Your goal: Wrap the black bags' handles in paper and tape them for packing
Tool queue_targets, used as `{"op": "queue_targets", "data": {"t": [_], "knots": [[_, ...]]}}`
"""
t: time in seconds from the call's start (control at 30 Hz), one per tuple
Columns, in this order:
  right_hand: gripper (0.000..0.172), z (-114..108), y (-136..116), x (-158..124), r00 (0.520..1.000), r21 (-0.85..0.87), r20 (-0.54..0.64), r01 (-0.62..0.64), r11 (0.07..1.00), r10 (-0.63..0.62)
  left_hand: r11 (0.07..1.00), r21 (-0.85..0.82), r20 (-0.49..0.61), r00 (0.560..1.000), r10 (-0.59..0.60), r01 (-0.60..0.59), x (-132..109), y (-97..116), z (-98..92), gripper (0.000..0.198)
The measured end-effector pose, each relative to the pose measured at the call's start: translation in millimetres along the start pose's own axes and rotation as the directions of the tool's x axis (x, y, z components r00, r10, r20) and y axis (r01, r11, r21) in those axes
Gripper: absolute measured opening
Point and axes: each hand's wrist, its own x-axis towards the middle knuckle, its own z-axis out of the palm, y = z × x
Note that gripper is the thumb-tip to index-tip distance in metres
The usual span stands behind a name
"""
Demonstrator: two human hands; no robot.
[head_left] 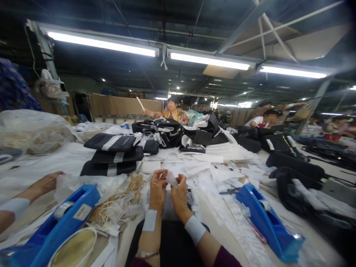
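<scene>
Above the table, my left hand (158, 190) and my right hand (180, 198) are raised close together, fingers pinched. Between them they hold a small thin whitish translucent piece (171, 178); whether it is paper or plastic film I cannot tell. A pale patch is stuck on each of my wrists. Beneath my forearms lies a black fabric item (178, 244), with whitish wrapping at its far end, partly hidden by my hands.
Blue tape dispensers (55, 231) (274, 226) flank me. Strings and brown tags (119, 204) lie left, beside a round container (73, 248). Stacked black items (112, 155) and white sheets (191, 163) lie ahead. Another person's hand (44, 185) reaches in from the left; a person (169, 113) is across the table.
</scene>
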Motion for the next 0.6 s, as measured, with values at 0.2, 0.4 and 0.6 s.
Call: {"op": "queue_targets", "data": {"t": [0.2, 0.4, 0.6], "knots": [[0.018, -1.3, -2.2, -0.5, 0.984, -0.071, 0.108, 0.149, 0.986, -0.141, 0.997, 0.058, -0.009, 0.999, 0.048, -0.047, -0.4, 2.5, 1.6, 0.036], [0.024, -1.4, -3.5, -4.6, 0.965, -0.082, 0.213, 0.175, 0.981, -0.154, 0.969, 0.197, -0.096, 0.981, 0.171, -0.15, 0.2, 0.7, -2.4, 0.026], [0.025, -2.5, -5.9, -6.2, 0.961, -0.223, 0.257, 0.165, 0.961, -0.105, 0.861, 0.487, -0.201, 0.94, 0.276, -0.149, -3.8, 5.1, -11.5, 0.023]]}}
